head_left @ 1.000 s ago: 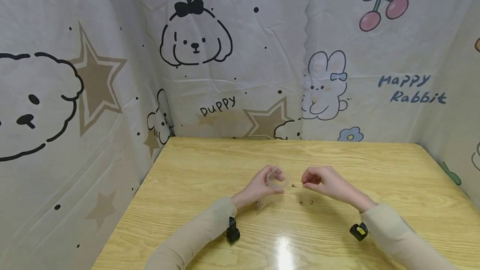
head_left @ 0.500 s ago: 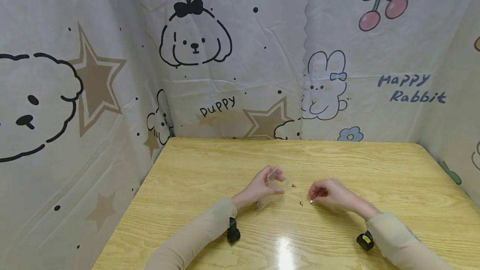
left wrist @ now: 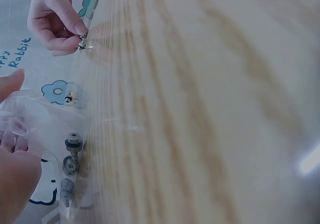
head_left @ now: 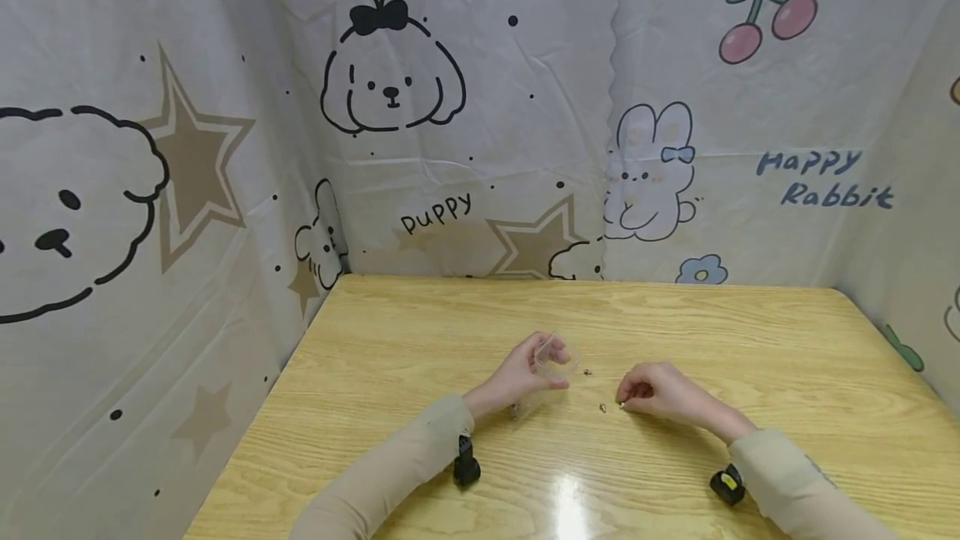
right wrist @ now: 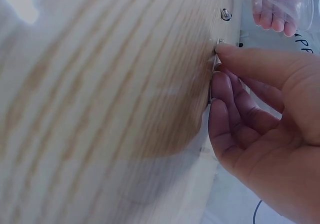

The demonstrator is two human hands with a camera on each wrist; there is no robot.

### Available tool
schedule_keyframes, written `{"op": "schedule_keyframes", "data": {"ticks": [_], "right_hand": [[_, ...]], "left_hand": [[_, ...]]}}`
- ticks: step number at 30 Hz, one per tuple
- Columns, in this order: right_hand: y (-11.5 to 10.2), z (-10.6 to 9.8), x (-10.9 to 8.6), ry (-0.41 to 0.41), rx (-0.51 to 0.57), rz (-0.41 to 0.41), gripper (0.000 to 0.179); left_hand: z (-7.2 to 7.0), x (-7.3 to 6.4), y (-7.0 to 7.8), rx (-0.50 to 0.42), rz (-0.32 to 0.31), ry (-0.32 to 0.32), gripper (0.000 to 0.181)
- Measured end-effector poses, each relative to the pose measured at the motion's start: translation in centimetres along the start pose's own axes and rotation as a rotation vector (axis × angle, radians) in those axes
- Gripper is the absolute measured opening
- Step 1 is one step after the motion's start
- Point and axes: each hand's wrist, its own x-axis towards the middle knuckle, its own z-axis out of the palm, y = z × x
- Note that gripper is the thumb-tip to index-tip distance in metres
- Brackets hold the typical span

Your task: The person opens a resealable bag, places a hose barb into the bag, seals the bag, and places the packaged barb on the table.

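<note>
My left hand (head_left: 517, 369) holds a clear plastic bag (left wrist: 47, 116), with fingers and thumb spread around its mouth. Several small metal fittings (left wrist: 73, 143) with dark rings lie inside the bag's lower part, seen in the left wrist view. To the right, my right hand (head_left: 663, 390) pinches a small silvery metal fitting (left wrist: 82, 41) between thumb and fingertips, low at the table surface. Two more loose fittings lie between the hands: one (head_left: 602, 407) close to the right fingertips, the other (head_left: 587, 372) beside the bag's mouth. Their exact kind is too small to tell.
The wooden table (head_left: 420, 323) has a glossy top with a bright reflection near its front. A patterned cloth (head_left: 525, 132) hangs around its back and sides. A black wrist camera (head_left: 466, 463) sits under the left cuff, another (head_left: 727, 486) under the right.
My right hand has moved from near the bag's mouth down and slightly right to the rightmost loose fitting, and now pinches it. The left hand and bag have stayed still.
</note>
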Motion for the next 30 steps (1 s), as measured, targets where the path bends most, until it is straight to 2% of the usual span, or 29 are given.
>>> {"op": "schedule_keyframes", "data": {"ticks": [7, 11, 16, 21, 30], "right_hand": [[-0.1, -0.3, 0.1, 0.000, -0.014, 0.036, 0.005], [-0.6, -0.9, 0.6, 0.032, -0.005, 0.047, 0.006], [-1.6, -1.8, 1.5, 0.115, -0.040, 0.015, 0.001], [-2.6, -2.5, 2.3, 0.196, -0.049, 0.002, 0.006], [-5.1, -3.1, 4.4, 0.253, -0.051, -0.063, 0.006]], "left_hand": [[0.0, 0.0, 0.0, -0.003, -0.001, -0.009, 0.044], [0.1, 0.0, 0.0, -0.011, -0.008, -0.003, 0.044], [0.2, 0.1, 0.3, -0.047, -0.005, 0.003, 0.046], [0.3, 0.1, 0.3, -0.051, 0.008, 0.001, 0.047], [0.3, 0.1, 0.1, -0.071, 0.012, -0.010, 0.047]]}}
